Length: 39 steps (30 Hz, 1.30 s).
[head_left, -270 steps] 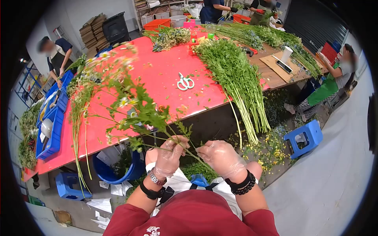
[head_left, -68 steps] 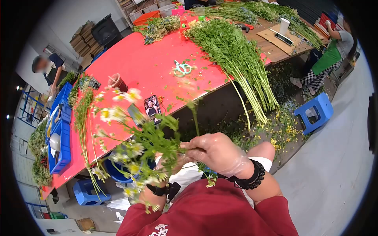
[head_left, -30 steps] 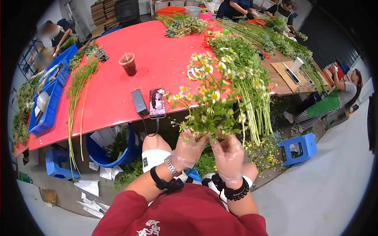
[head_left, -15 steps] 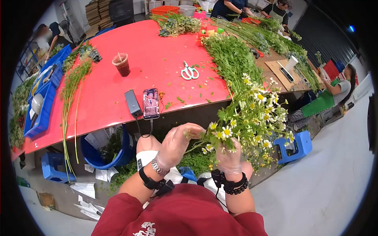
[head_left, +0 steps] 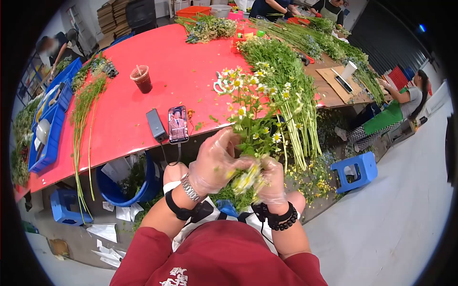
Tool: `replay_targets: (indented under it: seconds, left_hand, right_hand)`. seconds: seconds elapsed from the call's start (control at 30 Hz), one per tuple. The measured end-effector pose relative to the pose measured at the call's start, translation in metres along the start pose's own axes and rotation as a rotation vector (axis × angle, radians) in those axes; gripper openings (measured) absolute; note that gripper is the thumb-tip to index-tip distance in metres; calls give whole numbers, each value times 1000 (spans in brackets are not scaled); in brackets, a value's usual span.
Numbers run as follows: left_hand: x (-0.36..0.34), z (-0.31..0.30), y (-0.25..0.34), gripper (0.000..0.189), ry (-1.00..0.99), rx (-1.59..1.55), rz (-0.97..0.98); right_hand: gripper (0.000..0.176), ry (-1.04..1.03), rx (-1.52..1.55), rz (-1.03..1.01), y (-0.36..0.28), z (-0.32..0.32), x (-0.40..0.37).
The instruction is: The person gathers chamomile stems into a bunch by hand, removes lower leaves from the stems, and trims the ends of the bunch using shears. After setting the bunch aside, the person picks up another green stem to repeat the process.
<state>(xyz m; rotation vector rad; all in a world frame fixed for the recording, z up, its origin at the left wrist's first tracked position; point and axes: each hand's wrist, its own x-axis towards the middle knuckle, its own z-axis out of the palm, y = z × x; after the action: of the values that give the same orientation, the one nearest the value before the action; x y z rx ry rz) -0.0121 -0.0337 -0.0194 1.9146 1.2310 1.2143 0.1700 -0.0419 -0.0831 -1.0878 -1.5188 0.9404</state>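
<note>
Both my hands wear clear plastic gloves and meet over my lap at the table's front edge. My right hand (head_left: 273,180) is closed round stems of white, yellow-centred chamomile (head_left: 257,88), whose heads fan out above it toward the table. My left hand (head_left: 214,162) curls in from the left, fingers and thumb closed on the same chamomile at its stems; its exact grip is partly hidden by leaves. A few blurred flower heads (head_left: 245,181) hang low between the two hands. Beyond the blooms lie mint-green scissors (head_left: 222,84), partly covered.
On the red table (head_left: 176,62) are an iced drink (head_left: 141,79), a phone (head_left: 178,125), a dark power bank (head_left: 156,125) and a large pile of green stems (head_left: 286,81). Blue crates (head_left: 50,138) line the left. A blue stool (head_left: 354,172) stands right. Several people work around.
The chamomile has swung from the right to upright and left, now overlapping the scissors. My left hand has closed in on the stems, and some heads now hang between my hands.
</note>
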Motion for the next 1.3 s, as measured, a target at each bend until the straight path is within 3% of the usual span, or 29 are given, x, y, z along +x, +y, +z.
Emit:
replay_targets:
  seconds: [0.03, 0.1, 0.13, 0.17, 0.23, 0.3, 0.37, 0.5, 0.57, 0.63, 0.7, 0.77, 0.8, 0.9, 1.03, 1.07, 1.1, 1.17, 1.3]
  left_hand:
    - [2, 2, -3, 46, -1, 2, -2]
    - [5, 7, -2, 45, 171, 155, 232]
    - [3, 11, 1, 36, 231, 124, 224]
    - [4, 14, -2, 36, 229, 126, 225]
    - [8, 18, -4, 25, 315, -9, 278]
    - [-4, 20, -8, 17, 305, 9, 227]
    - [-9, 30, -24, 18, 330, -226, 157]
    - [-10, 25, -23, 14, 282, -88, 199]
    - [-10, 20, -22, 14, 233, -88, 126]
    - [-9, 17, -26, 18, 124, -144, 110]
    - [-11, 29, -36, 27, 157, -161, 94]
    - [-13, 42, -49, 35, 275, -759, -123]
    - [-9, 20, -26, 35, 107, -348, 53]
    - [-7, 19, -21, 30, 100, -241, 59]
    - [-11, 23, -45, 28, 9, -546, -191]
    - [-15, 25, -48, 26, 19, -636, 16]
    - [-13, 25, -45, 26, 19, -637, 15]
    - [-10, 26, -36, 24, 39, -875, -182]
    - [-7, 27, -51, 24, -39, -753, -144]
  right_hand:
    - [16, -1, 75, -72, -5, 3, -1]
    - [25, -1, 226, -218, -13, 6, -1]
    - [23, -37, 85, -127, -7, 5, 1]
    - [23, -35, 88, -128, -8, 4, -1]
    - [20, 24, -250, -181, -19, 2, -2]
    - [16, 43, -208, -106, -17, 7, 1]
    - [10, 109, -33, -125, -18, 9, 1]
    - [10, 51, 2, -172, -10, 9, 3]
    - [8, 39, 49, -92, -15, 8, -1]
    - [4, 135, -83, -143, -26, 7, -1]
    - [5, 113, -25, -125, -27, 6, 1]
    - [6, 90, 32, -106, -25, 4, 2]
    - [8, 62, -32, -154, -22, 3, 3]
    - [10, 47, -31, -175, -5, 7, -1]
    - [10, 24, -15, -117, -13, 6, -1]
    - [13, 28, -119, -184, -22, 3, -1]
    - [13, 28, -119, -184, -19, 2, -1]
    - [15, 22, -89, -131, -11, 3, -3]
    - [17, 33, -71, -160, -25, 2, -2]
